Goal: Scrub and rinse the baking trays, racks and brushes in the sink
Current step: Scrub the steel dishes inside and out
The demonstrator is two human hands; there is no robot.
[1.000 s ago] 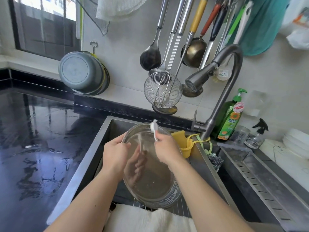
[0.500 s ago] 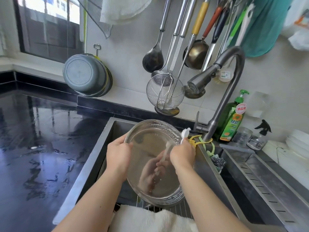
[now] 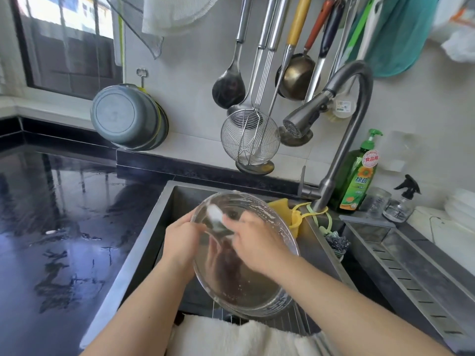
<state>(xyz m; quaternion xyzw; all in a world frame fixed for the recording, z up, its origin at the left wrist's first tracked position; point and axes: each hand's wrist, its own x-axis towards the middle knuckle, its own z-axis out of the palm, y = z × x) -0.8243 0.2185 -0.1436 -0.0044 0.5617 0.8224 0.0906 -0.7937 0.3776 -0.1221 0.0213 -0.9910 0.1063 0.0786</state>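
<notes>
A round metal baking pan [image 3: 244, 286] stands tilted over the steel sink [image 3: 154, 227], its inside facing me. My left hand [image 3: 181, 242] grips the pan's left rim. My right hand [image 3: 253, 242] is inside the pan and holds a small white brush [image 3: 214, 214], blurred by motion, with its white end near the upper left of the pan. A wire rack [image 3: 290, 322] lies under the pan at the sink's near side.
The faucet [image 3: 341, 140] arches over the sink's right side, with a green soap bottle [image 3: 359, 181] behind it. A yellow strainer cup [image 3: 293, 217] hangs inside the sink. Ladles and a wire skimmer [image 3: 249, 137] hang on the wall. A white towel [image 3: 231, 337] drapes the near edge.
My right hand swept the brush from the pan's right rim across to its upper left. The left hand kept its hold on the rim.
</notes>
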